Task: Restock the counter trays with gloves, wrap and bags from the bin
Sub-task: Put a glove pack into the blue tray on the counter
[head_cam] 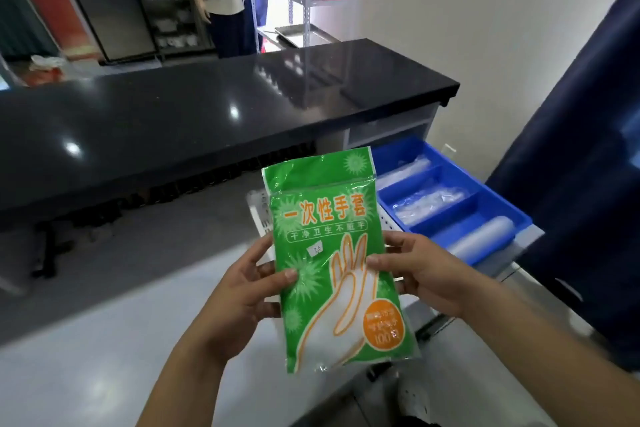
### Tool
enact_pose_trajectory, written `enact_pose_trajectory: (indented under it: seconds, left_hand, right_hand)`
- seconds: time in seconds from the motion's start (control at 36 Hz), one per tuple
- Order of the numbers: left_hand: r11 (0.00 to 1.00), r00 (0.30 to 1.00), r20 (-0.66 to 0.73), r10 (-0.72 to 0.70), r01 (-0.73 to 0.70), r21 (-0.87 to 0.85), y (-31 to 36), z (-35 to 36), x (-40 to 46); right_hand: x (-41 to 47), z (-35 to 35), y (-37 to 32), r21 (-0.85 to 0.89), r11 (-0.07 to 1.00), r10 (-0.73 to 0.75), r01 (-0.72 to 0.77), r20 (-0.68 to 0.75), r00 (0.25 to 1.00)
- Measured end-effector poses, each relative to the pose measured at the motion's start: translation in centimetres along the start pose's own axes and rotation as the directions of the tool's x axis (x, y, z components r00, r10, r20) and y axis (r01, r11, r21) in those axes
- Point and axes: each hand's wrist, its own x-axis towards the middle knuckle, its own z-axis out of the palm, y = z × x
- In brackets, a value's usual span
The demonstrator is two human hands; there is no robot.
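We are holding a green pack of gloves (pixel 337 263) upright in front of us, between both hands, above the grey floor and just left of the blue tray (pixel 485 198). Our left hand (pixel 242 298) is pinching the pack's left edge, thumb on the front, fingers behind. Our right hand (pixel 422 274) is closing on the right edge the same way. The pack is looking light, thin and floppy, a soft plastic sleeve with a glossy skin, so probably slippery. We are judging it not fragile; it would bend rather than break. Gripping at the mid-edges is keeping it flat; one-hand carry should work by pinching the sealed top strip. The tray is already holding clear rolls (pixel 481 236) in its compartments. A black counter (pixel 207 114) is sitting beyond.
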Motion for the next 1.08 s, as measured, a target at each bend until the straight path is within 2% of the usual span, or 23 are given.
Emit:
enact_pose_trajectory:
  seconds: [0.25,0.44,0.56,0.61,0.67,0.75,0.83,0.89,0.97,1.08]
  left_hand:
    - [0.998,0.994,-0.087,0.059,-0.057,0.029,0.3,5.2,6.9]
    - [0.983,0.969,-0.171,0.178,-0.167,0.08,-1.3,12.6,15.4]
    - [0.958,0.91,-0.315,0.269,-0.221,0.18,-2.1,16.5,20.2]
    - [0.952,0.847,-0.461,0.266,-0.157,0.262,-3.0,17.8,22.1]
    - [0.913,0.769,-0.589,0.248,0.018,0.408,-4.0,18.8,23.6]
    - [0.794,0.714,-0.677,0.179,0.302,0.528,-5.7,19.7,24.9]
    - [0.74,0.696,-0.712,0.099,0.427,0.52,-7.0,20.4,25.5]
    - [0.739,0.679,-0.73,0.078,0.453,0.5,-7.3,20.6,25.6]
    - [0.687,0.648,-0.758,0.071,0.519,0.508,-7.5,20.7,25.9]
    - [0.603,0.613,-0.788,0.062,0.606,0.519,-7.8,20.9,26.3]
  right_hand:
    - [2.7,-9.0,-3.6,-0.055,0.994,-0.087,0.095,0.126,0.988]
    - [5.7,-19.5,-7.3,-0.191,0.936,-0.275,0.296,0.129,0.953]
    - [7.9,-24.5,-9.6,-0.208,0.88,-0.391,0.428,0.194,0.899]
    - [8.9,-26.6,-10.8,-0.275,0.832,-0.434,0.481,0.216,0.874]
    - [10.0,-28.6,-12.3,-0.47,0.706,-0.486,0.53,0.223,0.845]
    - [11.5,-30.9,-14.9,-0.719,0.402,-0.591,0.567,0.269,0.761]
    - [13.2,-32.2,-16.2,-0.839,0.06,-0.668,0.541,0.369,0.646]
    - [14.8,-32.5,-16.6,-0.85,-0.105,-0.662,0.516,0.447,0.602]
    - [17.5,-32.5,-16.5,-0.835,-0.251,-0.56,0.489,0.538,0.63]
    - [20.5,-32.2,-15.0,-0.823,-0.417,-0.434,0.386,0.554,0.711]
